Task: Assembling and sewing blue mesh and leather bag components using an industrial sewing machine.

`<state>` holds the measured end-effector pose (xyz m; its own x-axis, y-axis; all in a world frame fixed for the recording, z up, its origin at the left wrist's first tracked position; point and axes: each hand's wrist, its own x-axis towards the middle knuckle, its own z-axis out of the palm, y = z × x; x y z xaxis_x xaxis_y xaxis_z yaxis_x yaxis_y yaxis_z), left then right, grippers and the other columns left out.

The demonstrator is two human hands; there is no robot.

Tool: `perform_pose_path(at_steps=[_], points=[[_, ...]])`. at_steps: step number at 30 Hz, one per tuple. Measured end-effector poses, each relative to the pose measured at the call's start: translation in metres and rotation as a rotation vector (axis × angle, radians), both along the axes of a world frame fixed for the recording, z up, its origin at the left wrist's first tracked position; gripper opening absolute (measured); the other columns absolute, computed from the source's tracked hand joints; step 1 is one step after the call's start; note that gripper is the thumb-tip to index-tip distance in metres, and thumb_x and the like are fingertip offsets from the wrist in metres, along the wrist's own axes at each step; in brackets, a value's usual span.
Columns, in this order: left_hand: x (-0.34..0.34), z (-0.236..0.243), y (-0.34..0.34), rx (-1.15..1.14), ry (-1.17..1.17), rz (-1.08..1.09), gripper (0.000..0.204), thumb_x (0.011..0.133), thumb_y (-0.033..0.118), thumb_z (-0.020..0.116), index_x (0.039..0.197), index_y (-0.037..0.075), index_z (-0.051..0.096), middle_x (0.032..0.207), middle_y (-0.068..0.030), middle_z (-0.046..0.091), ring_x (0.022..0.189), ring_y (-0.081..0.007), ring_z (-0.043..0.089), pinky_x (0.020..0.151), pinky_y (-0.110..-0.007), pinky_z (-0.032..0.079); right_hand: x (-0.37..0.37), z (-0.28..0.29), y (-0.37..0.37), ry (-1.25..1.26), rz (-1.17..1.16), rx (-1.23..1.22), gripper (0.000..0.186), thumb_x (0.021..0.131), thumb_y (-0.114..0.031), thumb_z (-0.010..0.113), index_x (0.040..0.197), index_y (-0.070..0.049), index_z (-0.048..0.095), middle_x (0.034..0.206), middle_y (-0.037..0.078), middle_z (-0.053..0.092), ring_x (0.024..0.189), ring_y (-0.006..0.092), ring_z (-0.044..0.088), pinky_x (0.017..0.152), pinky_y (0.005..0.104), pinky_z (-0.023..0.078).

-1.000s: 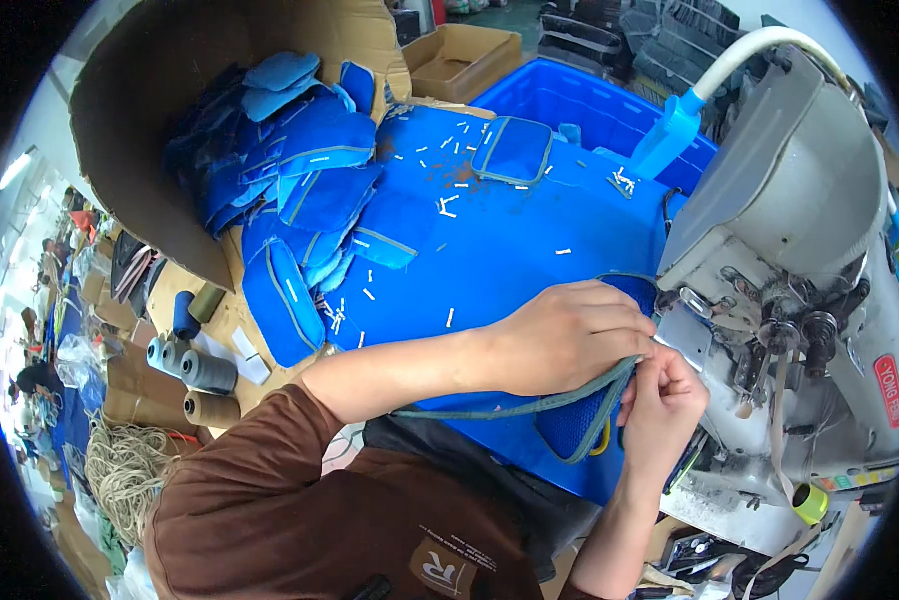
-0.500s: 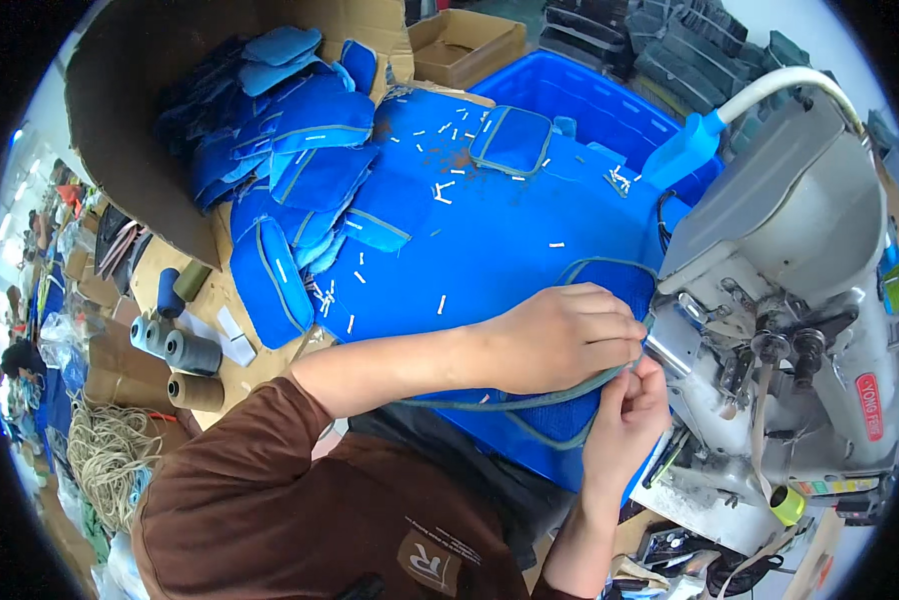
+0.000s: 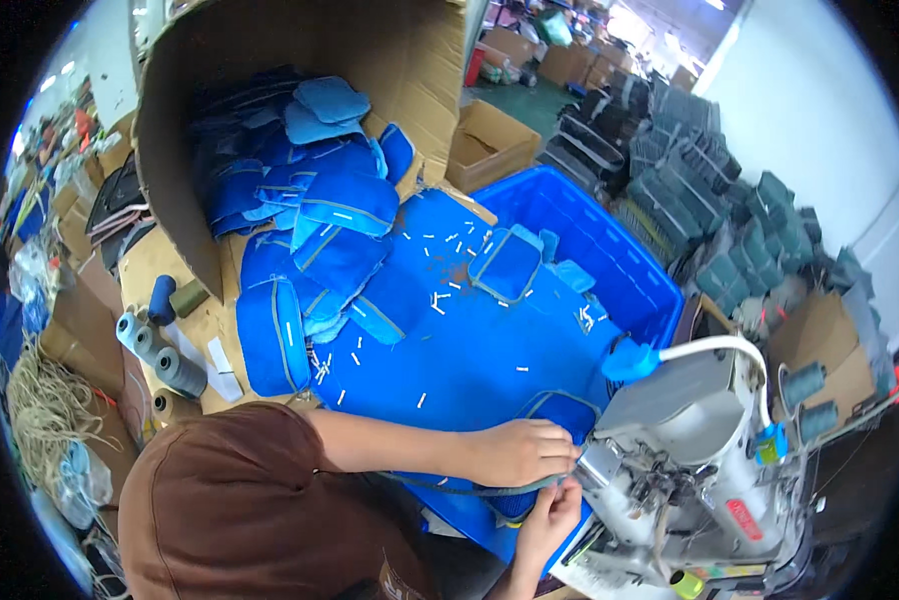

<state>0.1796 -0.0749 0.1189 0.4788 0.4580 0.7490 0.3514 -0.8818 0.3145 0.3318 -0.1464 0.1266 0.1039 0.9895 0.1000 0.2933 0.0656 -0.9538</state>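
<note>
A blue fabric piece with grey-green edge binding (image 3: 565, 410) lies beside the grey sewing machine (image 3: 660, 430). My left hand (image 3: 525, 452) is closed at the edge of this piece, its fingers bent and close to the machine's working end. Just below it, my right hand (image 3: 555, 515) pinches the same edge between thumb and fingers. The grip points are partly hidden by the fingers. A dark grey-green strip of the binding runs left beneath my left forearm. Part of the blue piece shows between my two hands.
A pile of blue fabric pads (image 3: 340, 205) spills from a cardboard box (image 3: 180, 160). One bound pad (image 3: 507, 265) and small white bits lie on the blue work surface (image 3: 470, 345). Behind it stands a blue bin (image 3: 610, 240). Thread cones (image 3: 180, 372) stand at left; grey-green bundles are stacked behind.
The view has tilted up and shifted, showing more of the room behind. Both hands stay at the fabric edge by the machine, in much the same closed posture.
</note>
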Motion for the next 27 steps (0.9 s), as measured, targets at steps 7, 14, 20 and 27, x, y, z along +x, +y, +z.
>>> perform_pose_path(at_steps=[7,14,20,27], points=[[0.003,0.004,-0.014,-0.138,-0.16,0.05,0.024,0.085,0.01,0.064,0.106,-0.001,0.063,0.109,-0.0127,0.063,0.104,-0.0278,0.061,0.088,-0.04,0.053,0.014,0.004,-0.006,0.006,0.116,-0.051,0.019,0.103,-0.02,0.052,0.101,-0.002,0.058,0.072,0.0,0.057,0.051,0.0044,0.049,0.039,0.0199,0.041],[0.014,0.005,-0.031,-0.763,-0.498,0.012,0.019,0.095,0.017,0.064,0.105,0.001,0.057,0.089,-0.0136,0.071,0.075,-0.0235,0.07,0.065,-0.036,0.052,0.017,-0.003,0.005,0.098,0.133,0.014,0.02,0.103,-0.022,0.054,0.108,-0.002,0.058,0.076,-0.001,0.058,0.056,0.0028,0.048,0.044,0.0194,0.036],[0.02,0.003,-0.018,-0.878,-0.459,0.039,0.012,0.09,0.011,0.07,0.092,0.001,0.064,0.075,-0.0077,0.07,0.067,-0.0129,0.066,0.059,-0.032,0.051,0.026,-0.012,0.003,0.084,0.12,0.033,0.023,0.102,-0.022,0.057,0.112,-0.001,0.061,0.077,-0.003,0.06,0.056,0.0015,0.048,0.044,0.019,0.034],[0.012,0.024,-0.018,-1.362,-0.62,-0.111,0.015,0.096,0.014,0.063,0.095,-0.001,0.064,0.073,-0.0059,0.063,0.055,-0.0122,0.06,0.048,-0.027,0.049,0.021,0.007,0.01,0.212,0.105,-0.037,0.022,0.103,-0.024,0.056,0.095,-0.004,0.063,0.064,-0.005,0.051,0.052,0.0027,0.043,0.047,0.0206,0.033]])
